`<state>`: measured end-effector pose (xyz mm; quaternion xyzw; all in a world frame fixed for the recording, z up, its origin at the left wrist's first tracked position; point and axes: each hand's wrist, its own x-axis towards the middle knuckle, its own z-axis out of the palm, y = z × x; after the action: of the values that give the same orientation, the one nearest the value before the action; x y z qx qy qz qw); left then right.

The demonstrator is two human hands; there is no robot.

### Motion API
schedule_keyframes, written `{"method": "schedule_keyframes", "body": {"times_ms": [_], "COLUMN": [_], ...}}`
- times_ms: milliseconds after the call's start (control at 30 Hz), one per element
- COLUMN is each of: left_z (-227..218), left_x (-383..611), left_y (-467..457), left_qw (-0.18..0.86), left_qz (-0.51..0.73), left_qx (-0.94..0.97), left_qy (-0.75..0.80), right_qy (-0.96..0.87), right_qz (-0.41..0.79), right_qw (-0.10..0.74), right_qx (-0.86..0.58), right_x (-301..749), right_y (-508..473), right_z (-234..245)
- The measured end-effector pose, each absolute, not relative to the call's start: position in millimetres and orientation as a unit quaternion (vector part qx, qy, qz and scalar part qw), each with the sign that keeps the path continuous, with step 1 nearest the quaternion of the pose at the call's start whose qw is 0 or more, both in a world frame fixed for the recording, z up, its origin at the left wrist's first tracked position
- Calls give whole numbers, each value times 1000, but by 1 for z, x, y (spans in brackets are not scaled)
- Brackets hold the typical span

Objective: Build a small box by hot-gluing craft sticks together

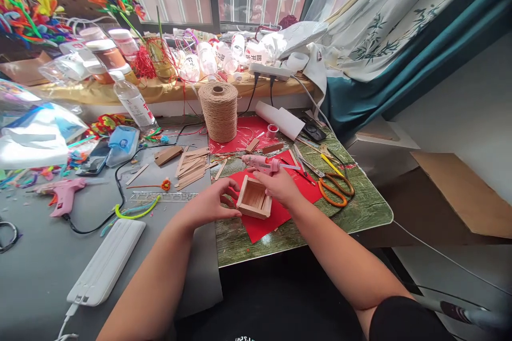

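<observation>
A small open-topped box of wooden craft sticks (254, 198) is tilted above a red sheet (256, 230), its hollow inside facing up. My right hand (282, 186) grips the box at its right rim, with the thumb over the top edge. At the box's left side is my left hand (212, 203), fingers curved and apart from the thumb; whether its tips touch the wood I cannot tell. Just beyond the right hand lies a pink glue gun (260, 163). Loose craft sticks (192, 168) are heaped to the left.
A twine spool (218, 112) stands behind the box. Orange-handled scissors (334, 190) lie at right. On the left are a second pink glue gun (66, 194), a clear ruler (160, 197) and a white power strip (107, 261). A water bottle (135, 104) leans near the sill.
</observation>
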<state>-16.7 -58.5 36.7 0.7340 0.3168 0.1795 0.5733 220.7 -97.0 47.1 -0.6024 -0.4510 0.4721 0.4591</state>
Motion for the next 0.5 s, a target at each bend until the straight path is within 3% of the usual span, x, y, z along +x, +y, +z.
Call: {"method": "schedule_keyframes", "body": {"times_ms": [500], "left_z": [28], "left_x": [-11], "left_y": [-56], "left_qw": [590], "left_qz": [176], "left_qx": [716], "left_qy": [329], "right_qy": [-506], "right_qz": [454], "right_qw": [429], "right_qx": [-595], "right_x": [226], "right_y": [-96], "right_z": [31]}}
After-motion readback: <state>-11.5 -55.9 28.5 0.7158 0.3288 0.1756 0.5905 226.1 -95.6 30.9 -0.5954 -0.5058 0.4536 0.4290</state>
